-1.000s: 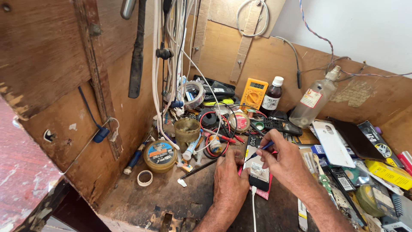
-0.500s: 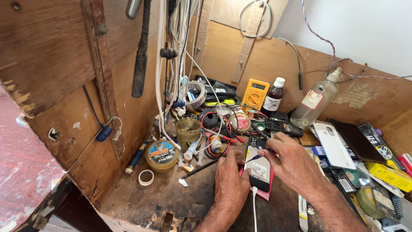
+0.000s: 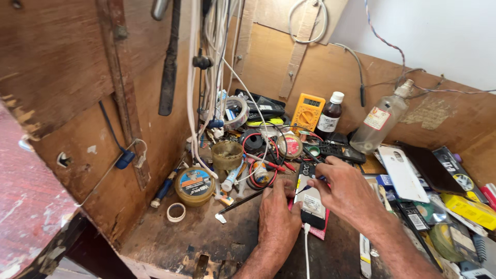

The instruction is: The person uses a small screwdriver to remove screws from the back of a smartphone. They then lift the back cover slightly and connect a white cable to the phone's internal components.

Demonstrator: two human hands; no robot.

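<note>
opened phone flat on the desk, back cover off, long axis running from near edge toward the back wall, tilted only slightly. white cable plugged into its near end and trailing down out of view.

left hand pressed just beside the phone's left edge, fingers curled narrow with tips touching that edge, steadying more than gripping. right hand over from the right, fingers pinched shut on a thin dark tool, blue at one spot, tip laid across the phone's upper half; kind of tool too small to tell. phone therefore straight between the two hands, directly under the right fingertips and to the right of the left ones; right hand the nearer to the exposed upper part, left hand nearer to the lower body and cable end.

beyond the phone: tangle of red and black leads, yellow multimeter propped against the back wall, dark brown bottle beside it, clear plastic bottle leaning further right. round tin and small tape ring well apart to the left. white phone cover lying right of the right hand.
</note>
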